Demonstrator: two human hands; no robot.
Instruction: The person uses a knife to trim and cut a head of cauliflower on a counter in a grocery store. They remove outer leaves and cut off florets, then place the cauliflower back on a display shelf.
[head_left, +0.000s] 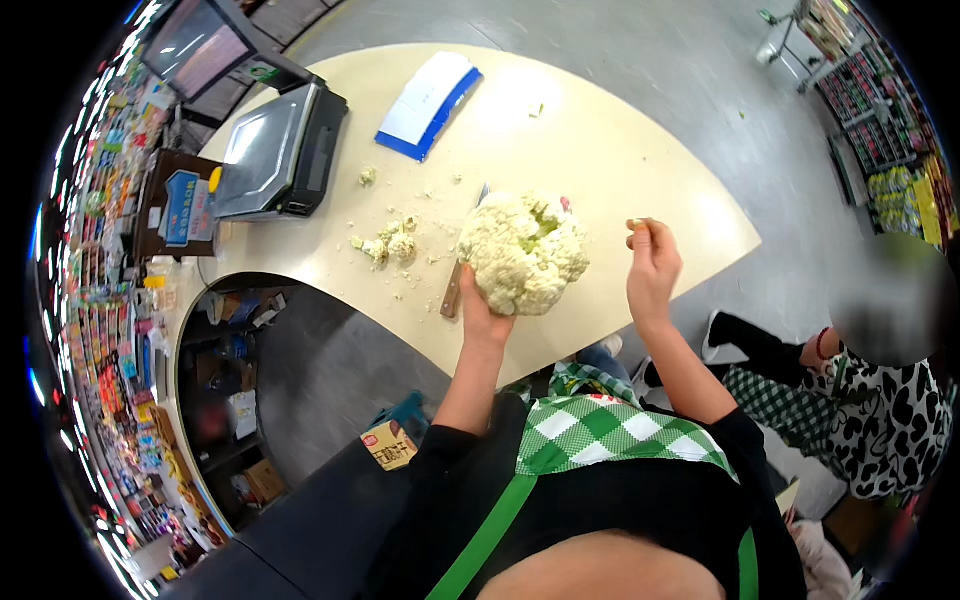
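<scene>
A large head of cauliflower (517, 259) is gripped at its lower left by my left hand (484, 307). Its top has a gap with green stem showing. Partly hidden beneath it lies a knife (451, 289), with its wooden handle toward me and a bit of blade at the far side. My right hand (652, 262) is raised to the right of the cauliflower, apart from it, pinching a small pale piece (637, 223) between thumb and finger. Loose cauliflower florets (390, 241) and crumbs are scattered left of the knife.
On the cream countertop (600, 150), a weighing scale (274, 154) stands at left and a blue-and-white packet (429, 105) lies at the far side. A person in a patterned top (889, 420) is close at right. Stocked shelves line the left.
</scene>
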